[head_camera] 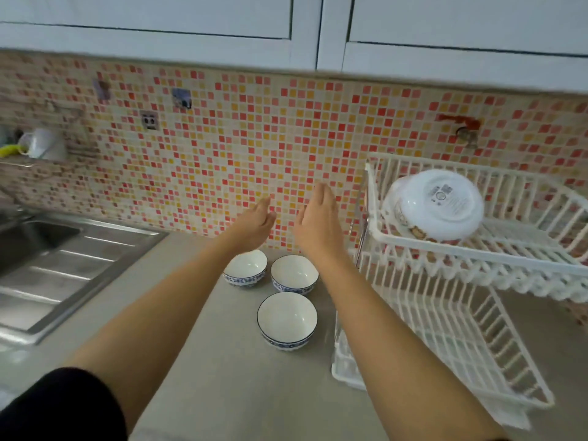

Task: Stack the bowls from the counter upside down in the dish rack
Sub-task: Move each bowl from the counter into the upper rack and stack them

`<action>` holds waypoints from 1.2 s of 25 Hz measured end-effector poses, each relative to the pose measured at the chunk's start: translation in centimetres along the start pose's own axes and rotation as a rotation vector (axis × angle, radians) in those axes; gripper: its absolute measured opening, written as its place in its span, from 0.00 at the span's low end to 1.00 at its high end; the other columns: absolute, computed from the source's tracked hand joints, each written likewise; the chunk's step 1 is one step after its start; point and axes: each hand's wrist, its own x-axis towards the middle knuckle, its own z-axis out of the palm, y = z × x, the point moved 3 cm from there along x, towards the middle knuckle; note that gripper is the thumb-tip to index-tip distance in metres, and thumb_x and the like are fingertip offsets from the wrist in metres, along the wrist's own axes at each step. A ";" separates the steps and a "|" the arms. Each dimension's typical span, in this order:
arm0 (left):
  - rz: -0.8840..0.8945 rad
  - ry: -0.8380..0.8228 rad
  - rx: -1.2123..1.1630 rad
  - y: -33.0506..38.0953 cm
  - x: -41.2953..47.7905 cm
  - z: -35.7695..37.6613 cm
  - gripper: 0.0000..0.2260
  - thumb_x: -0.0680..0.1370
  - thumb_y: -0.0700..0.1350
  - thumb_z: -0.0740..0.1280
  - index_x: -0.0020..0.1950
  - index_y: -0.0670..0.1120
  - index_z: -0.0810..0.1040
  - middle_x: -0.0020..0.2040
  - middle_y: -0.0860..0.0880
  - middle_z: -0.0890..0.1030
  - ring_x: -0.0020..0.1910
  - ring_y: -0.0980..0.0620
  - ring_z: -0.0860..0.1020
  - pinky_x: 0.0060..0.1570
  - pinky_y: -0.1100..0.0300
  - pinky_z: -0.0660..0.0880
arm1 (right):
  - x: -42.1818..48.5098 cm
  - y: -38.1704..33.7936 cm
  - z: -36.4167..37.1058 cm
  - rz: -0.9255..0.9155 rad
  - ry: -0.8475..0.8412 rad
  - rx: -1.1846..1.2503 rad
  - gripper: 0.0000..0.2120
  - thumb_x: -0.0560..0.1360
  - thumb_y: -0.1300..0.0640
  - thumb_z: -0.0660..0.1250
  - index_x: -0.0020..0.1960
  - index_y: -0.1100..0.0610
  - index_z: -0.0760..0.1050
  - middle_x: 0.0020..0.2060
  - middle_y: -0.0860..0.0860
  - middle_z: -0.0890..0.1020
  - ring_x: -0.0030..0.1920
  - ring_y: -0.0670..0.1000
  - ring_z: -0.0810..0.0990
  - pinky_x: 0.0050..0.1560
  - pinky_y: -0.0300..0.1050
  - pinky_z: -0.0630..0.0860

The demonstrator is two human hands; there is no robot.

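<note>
Three white bowls with blue patterned rims stand upright on the grey counter: one at the back left (245, 268), one at the back right (294, 274), one nearer me (287, 319). My left hand (256, 225) and my right hand (316, 221) are stretched out above and beyond the bowls, flat, fingers apart, holding nothing. The white wire dish rack (445, 249) stands to the right. On its upper tier a large white bowl (436, 205) lies upside down, with another patterned dish partly hidden under it.
A steel sink with a ribbed drainboard (57, 265) lies to the left. The mosaic tile wall (222, 154) is behind the bowls, white cabinets (286, 30) overhang above. A wall shelf with cups (41, 144) hangs at the far left. The rack's lower tier (445, 338) holds nothing visible.
</note>
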 end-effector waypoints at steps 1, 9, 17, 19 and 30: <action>-0.034 -0.038 -0.014 -1.2 -0.4 1.6 0.25 0.82 0.50 0.48 0.76 0.40 0.50 0.75 0.39 0.58 0.74 0.42 0.57 0.71 0.50 0.55 | -0.6 0.6 1.9 0.034 -0.047 -0.018 0.28 0.79 0.58 0.56 0.75 0.63 0.49 0.75 0.59 0.55 0.75 0.59 0.54 0.71 0.53 0.61; -0.243 -0.240 -0.109 -7.7 -3.8 14.0 0.17 0.81 0.43 0.53 0.66 0.34 0.62 0.64 0.32 0.70 0.62 0.36 0.70 0.58 0.50 0.66 | -7.8 12.1 13.1 0.461 -0.333 -0.165 0.26 0.78 0.58 0.57 0.72 0.67 0.55 0.71 0.62 0.61 0.70 0.61 0.62 0.68 0.52 0.63; -0.537 -0.484 0.123 -9.6 -6.5 22.1 0.31 0.75 0.49 0.68 0.68 0.32 0.62 0.64 0.34 0.70 0.63 0.39 0.71 0.50 0.56 0.72 | -13.1 17.3 17.7 0.790 -0.569 -0.103 0.19 0.79 0.60 0.57 0.67 0.67 0.63 0.66 0.62 0.72 0.65 0.61 0.72 0.60 0.50 0.70; -0.610 -0.460 0.044 -9.4 -6.6 22.2 0.39 0.69 0.45 0.74 0.69 0.30 0.56 0.65 0.35 0.69 0.63 0.40 0.72 0.58 0.55 0.71 | -13.5 17.2 17.5 0.850 -0.524 -0.101 0.17 0.79 0.63 0.56 0.67 0.66 0.63 0.65 0.63 0.73 0.64 0.61 0.73 0.59 0.50 0.71; -0.329 0.270 -0.510 -7.8 -6.4 5.3 0.17 0.78 0.37 0.53 0.66 0.48 0.62 0.51 0.48 0.73 0.44 0.47 0.77 0.31 0.53 0.81 | -7.1 4.5 9.9 0.545 -0.053 0.363 0.20 0.77 0.59 0.59 0.68 0.59 0.63 0.56 0.58 0.79 0.49 0.58 0.78 0.46 0.46 0.74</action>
